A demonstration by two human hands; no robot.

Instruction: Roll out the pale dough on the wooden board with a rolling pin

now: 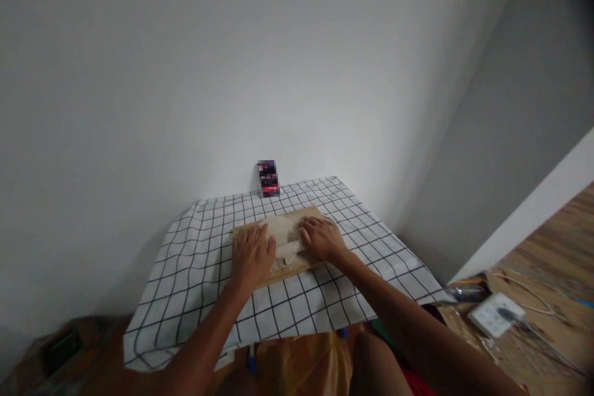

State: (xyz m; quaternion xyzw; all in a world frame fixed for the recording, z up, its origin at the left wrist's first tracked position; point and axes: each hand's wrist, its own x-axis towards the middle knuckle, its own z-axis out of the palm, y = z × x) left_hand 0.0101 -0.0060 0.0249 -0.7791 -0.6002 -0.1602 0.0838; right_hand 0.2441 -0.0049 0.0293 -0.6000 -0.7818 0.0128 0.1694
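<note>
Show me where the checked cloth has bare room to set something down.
Bare cloth lies left of the board, between it and the table's left edge. More lies right of the board toward the right edge, and in a strip in front of it. The board is crowded: left hand and right hand press the dough. A small box stands behind.

A board (278, 247) is set on the cloth (195, 272) covering the desk; dough (285, 232) lies on it. Behind it, a small box (268, 179) is stood against the wall. A power strip (494, 314) lies on the floor to the right.
</note>
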